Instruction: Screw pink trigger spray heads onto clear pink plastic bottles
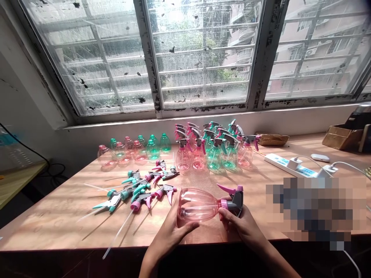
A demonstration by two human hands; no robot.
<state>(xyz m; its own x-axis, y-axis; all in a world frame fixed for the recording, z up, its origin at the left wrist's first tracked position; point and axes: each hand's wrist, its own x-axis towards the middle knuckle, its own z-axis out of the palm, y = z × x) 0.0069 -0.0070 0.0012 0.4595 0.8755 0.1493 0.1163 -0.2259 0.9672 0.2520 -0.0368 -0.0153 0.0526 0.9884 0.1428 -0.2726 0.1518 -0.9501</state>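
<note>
A clear pink spray bottle lies sideways in the air above the table's front edge, its base to the left. My left hand is closed around the base end. At the neck, my right hand grips the pink collar with thumb and fingers. A grey spray head with a pink trigger sits on the neck, trigger upward. Left of my hands lies a pile of loose pink and teal spray heads with straws. Some fingers of both hands are hidden behind the bottle.
Several pink and green bottles without heads stand at the back left. Several bottles with spray heads stand at the back centre. To the right are a white power strip, a white case, a cardboard box and a blurred patch.
</note>
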